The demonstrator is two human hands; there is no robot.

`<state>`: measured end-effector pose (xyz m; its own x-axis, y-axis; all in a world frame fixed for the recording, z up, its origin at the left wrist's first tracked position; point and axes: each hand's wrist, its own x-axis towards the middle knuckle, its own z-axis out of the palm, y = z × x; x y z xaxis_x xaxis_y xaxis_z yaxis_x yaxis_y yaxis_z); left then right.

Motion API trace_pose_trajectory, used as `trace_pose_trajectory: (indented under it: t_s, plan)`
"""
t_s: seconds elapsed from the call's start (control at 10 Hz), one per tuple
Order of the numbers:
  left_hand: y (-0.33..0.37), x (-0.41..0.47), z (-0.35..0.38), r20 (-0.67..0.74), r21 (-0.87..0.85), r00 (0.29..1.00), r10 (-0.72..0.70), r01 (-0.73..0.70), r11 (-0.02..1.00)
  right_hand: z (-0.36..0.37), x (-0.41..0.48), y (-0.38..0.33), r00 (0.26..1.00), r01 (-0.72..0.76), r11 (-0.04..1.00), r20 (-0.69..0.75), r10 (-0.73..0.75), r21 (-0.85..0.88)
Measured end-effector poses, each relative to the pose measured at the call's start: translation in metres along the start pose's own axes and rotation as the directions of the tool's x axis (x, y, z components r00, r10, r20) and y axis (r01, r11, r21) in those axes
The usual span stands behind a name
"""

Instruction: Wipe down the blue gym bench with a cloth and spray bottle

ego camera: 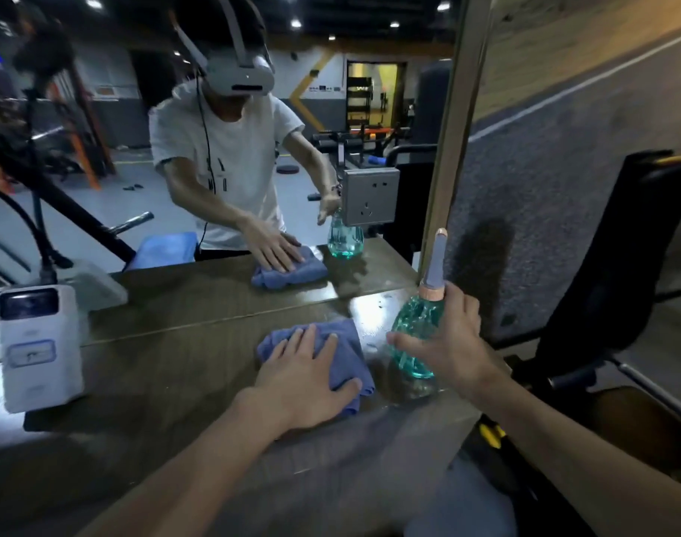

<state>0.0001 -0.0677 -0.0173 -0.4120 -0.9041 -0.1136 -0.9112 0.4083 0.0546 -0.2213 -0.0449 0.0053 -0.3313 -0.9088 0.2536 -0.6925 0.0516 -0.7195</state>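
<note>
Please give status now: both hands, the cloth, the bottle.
Left hand flat on crumpled blue cloth on dark wooden ledge. Right hand gripping teal translucent spray bottle, upright. Mirror directly ahead; blue bench not reached.

Cloth and spray bottle side by side on a counter before a mirror

On the counter (pixel 157 381) the cloth (pixel 348 344) lies near the middle, under the flat left hand (pixel 306 385). Just to its right stands the spray bottle (pixel 414 331), upright, with the right hand (pixel 453 343) around its body. At the far left of the counter stands a power bank (pixel 40 346). Behind all these rises the mirror (pixel 215 149); to its right, beyond its frame, is a wall socket (pixel 370 197).
</note>
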Motion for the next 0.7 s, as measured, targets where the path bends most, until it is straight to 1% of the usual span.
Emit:
trace_pose_trajectory:
  t_s: [0.1,0.2,0.3,0.4,0.5,0.6,0.7]
  plan:
    - [0.015,0.001,0.007,-0.052,-0.056,0.998,-0.039,0.036,0.998,0.007,-0.006,0.015,1.0,-0.006,1.0,0.0,0.006,0.003]
    - [0.028,0.01,0.009,-0.081,-0.078,0.995,-0.066,0.06,0.995,0.003,0.001,0.021,1.0,-0.008,0.992,0.023,0.005,0.126]
    - [0.031,0.012,0.01,-0.081,-0.04,0.994,-0.074,0.071,0.997,0.0,0.006,0.025,0.998,0.013,0.989,0.052,-0.021,0.149]
    - [0.025,0.008,0.005,-0.047,-0.007,0.998,-0.04,0.04,0.999,-0.004,0.006,0.024,0.998,0.004,0.989,0.057,-0.012,0.149]
    - [0.023,0.007,-0.004,0.01,-0.086,0.999,-0.038,0.039,0.996,-0.009,0.005,0.027,0.993,-0.005,0.988,0.115,-0.012,0.152]
    - [0.028,0.004,-0.012,-0.065,-0.219,0.997,-0.049,0.034,0.975,-0.028,0.002,0.023,0.984,-0.015,0.992,0.178,-0.007,0.122]
    - [0.038,0.0,-0.036,-0.298,-0.407,0.951,-0.077,-0.053,0.912,-0.058,0.0,0.015,0.994,0.005,0.995,0.112,-0.016,0.1]
